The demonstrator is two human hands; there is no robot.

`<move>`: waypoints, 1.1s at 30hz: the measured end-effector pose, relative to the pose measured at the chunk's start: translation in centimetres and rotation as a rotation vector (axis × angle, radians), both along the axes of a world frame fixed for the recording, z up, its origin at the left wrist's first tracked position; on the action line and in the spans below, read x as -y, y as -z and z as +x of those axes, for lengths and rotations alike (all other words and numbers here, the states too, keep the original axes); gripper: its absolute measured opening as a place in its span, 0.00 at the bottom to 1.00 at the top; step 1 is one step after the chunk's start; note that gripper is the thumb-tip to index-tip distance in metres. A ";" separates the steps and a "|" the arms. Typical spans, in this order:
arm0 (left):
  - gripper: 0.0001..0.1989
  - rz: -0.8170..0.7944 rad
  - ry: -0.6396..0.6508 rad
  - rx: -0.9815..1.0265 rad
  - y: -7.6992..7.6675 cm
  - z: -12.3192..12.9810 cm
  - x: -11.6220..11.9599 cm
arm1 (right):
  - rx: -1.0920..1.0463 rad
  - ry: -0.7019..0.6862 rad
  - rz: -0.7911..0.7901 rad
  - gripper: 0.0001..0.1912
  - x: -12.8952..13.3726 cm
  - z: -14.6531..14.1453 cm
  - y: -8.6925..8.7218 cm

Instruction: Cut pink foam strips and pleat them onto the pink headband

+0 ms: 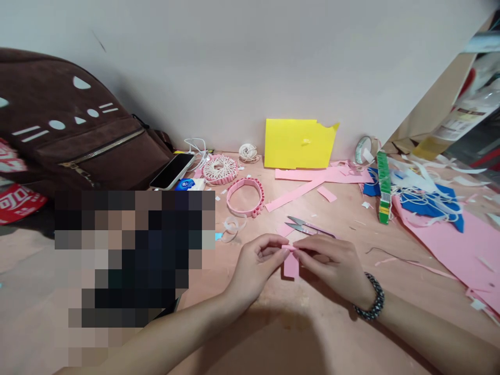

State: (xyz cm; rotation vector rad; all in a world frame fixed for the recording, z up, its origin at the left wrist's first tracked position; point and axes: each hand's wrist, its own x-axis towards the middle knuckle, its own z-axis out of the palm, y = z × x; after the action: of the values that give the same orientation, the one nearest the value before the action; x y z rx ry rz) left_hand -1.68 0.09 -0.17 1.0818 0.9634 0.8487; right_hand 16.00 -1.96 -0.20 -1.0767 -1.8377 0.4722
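From here I see my left hand [255,268] and right hand [330,268] brought together, their fingertips pinching a small folded strip of pink craft paper [291,265] just above the pale wooden tabletop [351,229], near a pair of small steel snips [300,226]. The strip looks light, soft and easily creased, so I'd hold it gently by its folded top, leaving the lower tail free

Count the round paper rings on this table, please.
2: a pink ring in the middle, and a white-and-pink woven ring behind it, to its left. The blurred area may hide others.
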 end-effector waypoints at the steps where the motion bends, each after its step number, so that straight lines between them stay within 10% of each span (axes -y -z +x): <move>1: 0.11 0.000 -0.002 -0.008 0.0 0.0 0.0 | 0.001 -0.005 0.006 0.06 0.0 0.0 0.0; 33: 0.13 -0.037 -0.026 0.035 -0.4 0.1 0.1 | 0.009 0.023 -0.018 0.05 0.1 -0.2 -0.2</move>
State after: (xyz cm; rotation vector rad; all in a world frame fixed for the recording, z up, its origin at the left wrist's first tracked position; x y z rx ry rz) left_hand -1.62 0.01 0.20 1.0220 0.9621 0.8656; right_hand 15.80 -2.04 -0.03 -1.1129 -1.8296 0.4723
